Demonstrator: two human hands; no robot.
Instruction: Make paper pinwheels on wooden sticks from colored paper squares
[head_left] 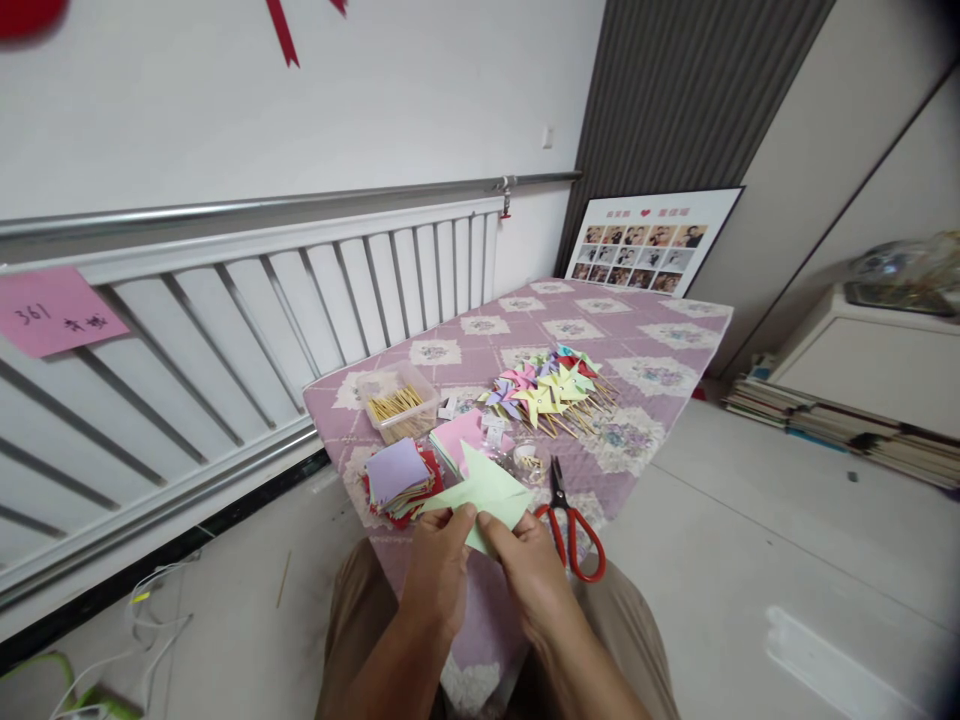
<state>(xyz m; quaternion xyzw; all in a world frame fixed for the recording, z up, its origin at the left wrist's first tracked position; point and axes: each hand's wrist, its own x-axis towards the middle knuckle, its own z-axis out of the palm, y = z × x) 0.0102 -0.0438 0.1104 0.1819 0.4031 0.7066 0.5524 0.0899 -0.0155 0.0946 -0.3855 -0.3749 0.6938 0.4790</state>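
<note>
Left hand (441,560) and right hand (529,568) both pinch the near edge of a light green paper (480,492), held just above the table (660,335) front edge. Red-handled scissors (571,520) lie just right of it, stack of paper squares (399,478) just left; finished pinwheels (551,388) and a clear box of sticks (397,402) sit farther back.

Soft, even daylight is filling the room, brightest on the white wall (420,90) toward eleven o'clock and the pale floor (750,560) toward four o'clock, and it is casting only faint shadows, with no hard glare showing anywhere. The wide lens is bending straight lines, so the radiator (225,320) at nine o'clock is bowing outward, while the corners at one and five o'clock are darkening. The centre is staying fairly sharp, though detail is smearing toward the edges, and the red shape (30,15) at eleven o'clock is blurring.
</note>
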